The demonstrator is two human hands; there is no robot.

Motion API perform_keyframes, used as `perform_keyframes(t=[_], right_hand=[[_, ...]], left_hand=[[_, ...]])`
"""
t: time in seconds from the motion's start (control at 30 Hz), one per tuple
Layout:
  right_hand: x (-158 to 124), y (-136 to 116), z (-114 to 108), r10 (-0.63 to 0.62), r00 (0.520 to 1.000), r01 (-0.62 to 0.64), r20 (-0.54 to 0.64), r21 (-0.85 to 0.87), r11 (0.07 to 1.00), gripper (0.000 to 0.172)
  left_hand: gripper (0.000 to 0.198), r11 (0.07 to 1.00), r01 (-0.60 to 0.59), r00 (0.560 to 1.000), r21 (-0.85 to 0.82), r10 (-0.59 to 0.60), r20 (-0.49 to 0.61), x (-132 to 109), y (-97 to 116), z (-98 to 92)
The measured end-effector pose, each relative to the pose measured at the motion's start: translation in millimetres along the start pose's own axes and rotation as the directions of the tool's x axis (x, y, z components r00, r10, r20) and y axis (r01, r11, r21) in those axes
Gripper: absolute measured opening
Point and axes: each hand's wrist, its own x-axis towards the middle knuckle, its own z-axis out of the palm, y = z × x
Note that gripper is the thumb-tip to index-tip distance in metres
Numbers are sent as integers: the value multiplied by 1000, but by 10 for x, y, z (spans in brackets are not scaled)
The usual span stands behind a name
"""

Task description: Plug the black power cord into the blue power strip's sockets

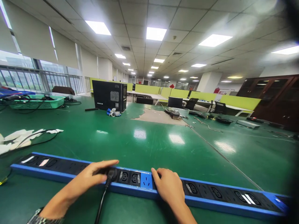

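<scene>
A long blue power strip (123, 186) with black sockets lies across the green table in front of me. A black power plug (112, 175) sits on a socket left of the strip's middle, and its cord runs down toward me. Beside the plug is my left hand (95, 174), index finger stretched over the strip and thumb apart from it, close to the plug's left side. My right hand (168, 186) rests over the strip just right of a blue socket section (146, 180), fingers curled across its top and far edge. The undersides of those fingers are hidden.
A black computer tower (107, 95) stands farther back, with blue-and-white gloves (113, 112) at its base. To the left are a green basket (37, 103) with cables and some white gloves (18, 138). Loose parts (174, 113) and a grey box (248, 124) lie back right.
</scene>
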Motion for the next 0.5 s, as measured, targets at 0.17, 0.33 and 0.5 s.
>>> perform_keyframes(t=[0.17, 0.33, 0.5], right_hand=[[-1, -26, -38, 18, 999, -17, 32, -24, 1000, 51], [13, -54, -62, 50, 995, -48, 81, -34, 998, 53], [8, -62, -60, 61, 993, -57, 98, -43, 997, 52]], left_hand=[[56, 921, 228, 973, 317, -205, -106, 413, 416, 293], [56, 753, 285, 955, 594, -277, -107, 543, 531, 404], [41, 756, 244, 968, 608, -226, -108, 510, 497, 381]])
